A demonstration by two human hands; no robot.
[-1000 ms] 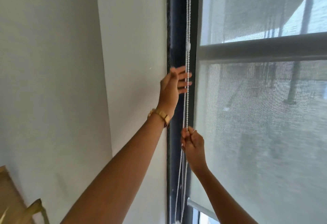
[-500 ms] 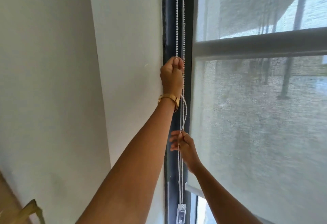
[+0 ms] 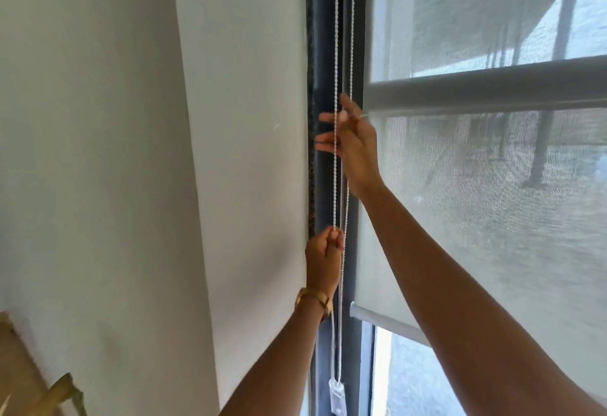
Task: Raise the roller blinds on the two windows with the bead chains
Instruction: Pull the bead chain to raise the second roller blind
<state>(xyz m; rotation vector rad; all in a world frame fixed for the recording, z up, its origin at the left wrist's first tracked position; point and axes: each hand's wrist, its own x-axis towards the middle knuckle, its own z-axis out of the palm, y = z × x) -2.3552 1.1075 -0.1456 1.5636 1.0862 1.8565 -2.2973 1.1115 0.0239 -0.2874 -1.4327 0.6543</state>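
A white bead chain (image 3: 335,54) hangs in two strands in front of the dark window frame (image 3: 320,38). My left hand (image 3: 323,258), with a gold watch on the wrist, is closed on the left strand low down. Higher up, my right hand (image 3: 353,139) is beside the chain with its fingers spread, and the left strand crosses in front of them. The grey mesh roller blind (image 3: 492,218) covers most of the window. Its bottom bar (image 3: 387,322) sits low, with a strip of bare glass under it. The chain's clear plastic tensioner (image 3: 337,394) hangs at the bottom.
A white wall (image 3: 246,153) runs along the left of the frame. A horizontal window bar (image 3: 492,87) shows behind the mesh. Something tan and yellowish (image 3: 49,392) sits in the bottom left corner.
My left hand has gone from high on the chain down low, still closed on it. My right hand has let go low down and risen with fingers spread. The blind's bottom bar sits higher.
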